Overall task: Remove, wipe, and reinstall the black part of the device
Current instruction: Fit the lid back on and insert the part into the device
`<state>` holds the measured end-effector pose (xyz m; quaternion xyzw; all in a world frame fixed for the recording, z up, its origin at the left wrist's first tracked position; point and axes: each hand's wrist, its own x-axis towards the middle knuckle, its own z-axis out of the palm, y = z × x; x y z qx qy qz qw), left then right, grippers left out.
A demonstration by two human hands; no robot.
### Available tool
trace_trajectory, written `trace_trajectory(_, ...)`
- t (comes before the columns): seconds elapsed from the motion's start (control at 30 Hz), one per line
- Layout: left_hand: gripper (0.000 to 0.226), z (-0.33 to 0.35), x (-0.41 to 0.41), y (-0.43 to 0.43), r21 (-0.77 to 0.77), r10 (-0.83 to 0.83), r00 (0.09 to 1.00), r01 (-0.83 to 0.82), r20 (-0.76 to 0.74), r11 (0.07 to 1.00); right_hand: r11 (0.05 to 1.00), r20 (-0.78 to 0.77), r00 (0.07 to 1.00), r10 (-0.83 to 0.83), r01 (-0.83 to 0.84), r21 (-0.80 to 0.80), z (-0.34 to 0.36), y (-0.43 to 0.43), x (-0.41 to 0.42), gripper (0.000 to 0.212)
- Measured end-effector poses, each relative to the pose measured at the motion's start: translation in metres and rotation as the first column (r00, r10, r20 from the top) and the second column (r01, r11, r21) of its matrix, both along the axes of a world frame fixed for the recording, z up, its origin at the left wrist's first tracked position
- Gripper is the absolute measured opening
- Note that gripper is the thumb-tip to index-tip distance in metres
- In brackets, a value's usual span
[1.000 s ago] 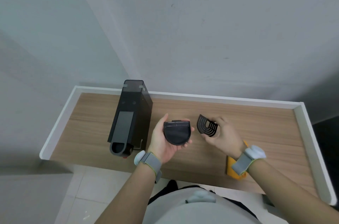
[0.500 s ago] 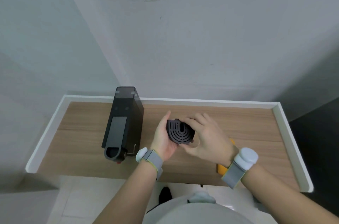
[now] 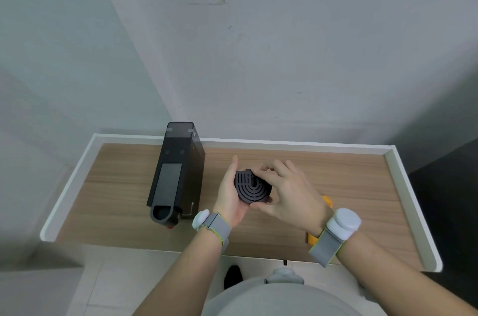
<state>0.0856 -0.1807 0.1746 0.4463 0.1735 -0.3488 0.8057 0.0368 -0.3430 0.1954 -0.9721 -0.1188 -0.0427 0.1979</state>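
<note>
A black coffee machine stands at the left of the wooden table, its spout end toward me. Just right of it, above the table, I hold the black drip tray, a half-round part with a slotted grille on top. My left hand cups the tray from below and from the left. My right hand grips its right side, thumb and fingertips pressed on the grille's edge. The tray's underside is hidden by my palms.
A yellow cloth lies on the table under my right wrist, mostly hidden. The table has a raised white rim on the left, back and right. Grey walls stand close behind. Both wrists carry grey bands.
A second ago the tray sat in my left hand and the grille was apart in my right. The grille now lies on top of the tray, with both hands closed around them.
</note>
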Motion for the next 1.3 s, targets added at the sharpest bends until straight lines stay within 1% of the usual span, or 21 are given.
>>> trace_trajectory(0.1, 0.084, 0.004, 0.000, 0.001, 0.047, -0.013, 0.999, 0.011, 0.041, 0.999, 1.000, -0.060, 0.998, -0.009, 0.010, 0.012, -0.002, -0.002, 0.003, 0.083)
trace_trajectory(0.13, 0.084, 0.005, 0.000, 0.002, 0.070, -0.022, 0.998, 0.018, 0.063, 0.997, 0.998, -0.087, 0.996, -0.013, 0.018, 0.059, -0.003, -0.002, 0.004, 0.084)
trace_trajectory(0.17, 0.083, 0.005, 0.000, 0.002, 0.108, -0.031, 0.995, 0.021, 0.093, 0.994, 0.990, -0.120, 0.993, -0.015, 0.032, 0.140, -0.004, -0.003, 0.005, 0.084)
trace_trajectory(0.23, 0.081, 0.004, 0.002, 0.002, 0.234, -0.036, 0.989, 0.002, 0.141, 0.972, 0.940, -0.204, 0.979, -0.019, 0.087, 0.331, -0.003, -0.004, 0.004, 0.079)
trace_trajectory(0.3, 0.077, 0.003, 0.003, 0.003, 0.347, -0.044, 0.984, -0.019, 0.174, 0.938, 0.880, -0.272, 0.961, -0.053, 0.173, 0.442, -0.001, -0.005, 0.003, 0.063)
trace_trajectory(0.37, 0.073, 0.002, 0.004, 0.005, 0.406, -0.057, 0.976, -0.033, 0.208, 0.913, 0.823, -0.307, 0.940, -0.146, 0.288, 0.489, -0.003, -0.009, 0.003, 0.043)
trace_trajectory(0.43, 0.070, 0.002, 0.003, 0.007, 0.448, -0.092, 0.967, -0.025, 0.237, 0.894, 0.743, -0.380, 0.899, -0.219, 0.406, 0.531, -0.006, -0.013, 0.005, 0.028)
trace_trajectory(0.53, 0.067, -0.004, 0.002, 0.009, 0.502, -0.119, 0.958, -0.029, 0.260, 0.864, 0.611, -0.500, 0.848, -0.177, 0.493, 0.619, -0.011, -0.015, 0.007, 0.013)
trace_trajectory(0.6, 0.059, -0.009, 0.000, 0.012, 0.538, -0.125, 0.947, -0.057, 0.295, 0.841, 0.539, -0.537, 0.831, -0.145, 0.522, 0.661, -0.014, -0.014, 0.007, 0.012)
trace_trajectory(0.7, 0.024, -0.013, -0.006, 0.019, 0.558, -0.146, 0.922, -0.086, 0.357, 0.825, 0.473, -0.557, 0.813, -0.168, 0.563, 0.678, -0.020, -0.009, 0.008, 0.012)
trace_trajectory(0.73, 0.028, -0.013, -0.007, 0.020, 0.575, -0.193, 0.901, -0.072, 0.387, 0.815, 0.453, -0.559, 0.808, -0.186, 0.576, 0.681, -0.021, -0.009, 0.008, 0.011)
trace_trajectory(0.77, 0.043, -0.012, -0.010, 0.023, 0.614, -0.263, 0.868, -0.059, 0.422, 0.787, 0.439, -0.561, 0.804, -0.196, 0.584, 0.683, -0.023, -0.007, 0.008, 0.010)
trace_trajectory(0.83, 0.071, -0.012, -0.017, 0.027, 0.741, -0.418, 0.788, -0.070, 0.452, 0.668, 0.421, -0.567, 0.798, -0.205, 0.595, 0.685, -0.025, -0.001, 0.008, 0.009)
trace_trajectory(0.87, 0.078, -0.012, -0.021, 0.028, 0.779, -0.462, 0.758, -0.096, 0.461, 0.620, 0.421, -0.568, 0.797, -0.205, 0.596, 0.684, -0.025, 0.003, 0.008, 0.008)
trace_trajectory(0.93, 0.084, -0.017, -0.030, 0.030, 0.801, -0.459, 0.746, -0.162, 0.481, 0.576, 0.452, -0.568, 0.795, -0.212, 0.595, 0.664, -0.028, 0.012, 0.009, 0.005)
trace_trajectory(1.03, 0.076, -0.024, -0.041, 0.037, 0.818, -0.390, 0.774, -0.272, 0.499, 0.507, 0.528, -0.568, 0.797, -0.204, 0.578, 0.622, -0.031, 0.029, 0.011, 0.003)
trace_trajectory(1.13, 0.072, -0.035, -0.049, 0.049, 0.821, -0.328, 0.799, -0.325, 0.504, 0.470, 0.594, -0.587, 0.792, -0.167, 0.556, 0.581, -0.034, 0.043, 0.012, 0.013)
trace_trajectory(1.17, 0.071, -0.039, -0.053, 0.054, 0.826, -0.314, 0.812, -0.322, 0.493, 0.463, 0.630, -0.600, 0.786, -0.149, 0.543, 0.555, -0.037, 0.048, 0.013, 0.012)
trace_trajectory(1.2, 0.071, -0.043, -0.057, 0.059, 0.832, -0.304, 0.823, -0.316, 0.480, 0.456, 0.671, -0.611, 0.783, -0.122, 0.519, 0.531, -0.040, 0.053, 0.014, 0.006)
trace_trajectory(1.23, 0.070, -0.048, -0.061, 0.065, 0.840, -0.296, 0.837, -0.302, 0.460, 0.451, 0.728, -0.610, 0.786, -0.100, 0.476, 0.494, -0.040, 0.058, 0.015, 0.004)
trace_trajectory(1.3, 0.070, -0.058, -0.070, 0.077, 0.857, -0.283, 0.866, -0.262, 0.411, 0.444, 0.810, -0.600, 0.796, -0.081, 0.403, 0.425, -0.042, 0.068, 0.022, 0.017)
